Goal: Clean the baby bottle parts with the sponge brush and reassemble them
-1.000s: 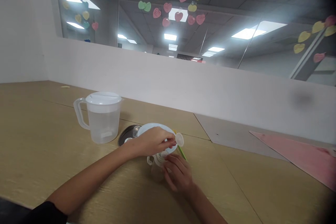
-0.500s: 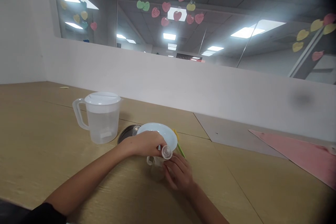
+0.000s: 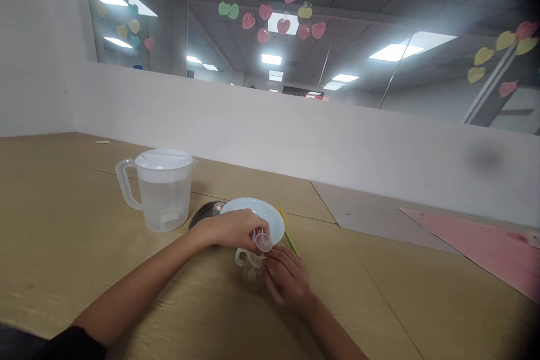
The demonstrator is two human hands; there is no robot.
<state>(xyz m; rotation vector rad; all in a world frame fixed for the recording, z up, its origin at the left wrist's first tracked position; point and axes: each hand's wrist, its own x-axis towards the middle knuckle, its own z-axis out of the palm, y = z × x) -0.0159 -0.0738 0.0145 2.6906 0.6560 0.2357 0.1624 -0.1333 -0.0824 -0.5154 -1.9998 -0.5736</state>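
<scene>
Just over the jar (image 3: 252,277) on the worktop (image 3: 101,225), the left hand (image 3: 242,229) pinches a cup (image 3: 264,242) in closed fingers, having swung it leftward; the two seem lined up. The right hand (image 3: 289,278) curls against the jar, grip unclear.

On the surface (image 3: 105,236), a pitcher (image 3: 166,202) stands left of the bowl (image 3: 275,221), beyond the tray (image 3: 203,212) at the bowl's left edge. A cup (image 3: 250,274) is before the bowl, a stick (image 3: 291,241) just right, a wall (image 3: 295,138) behind.
</scene>
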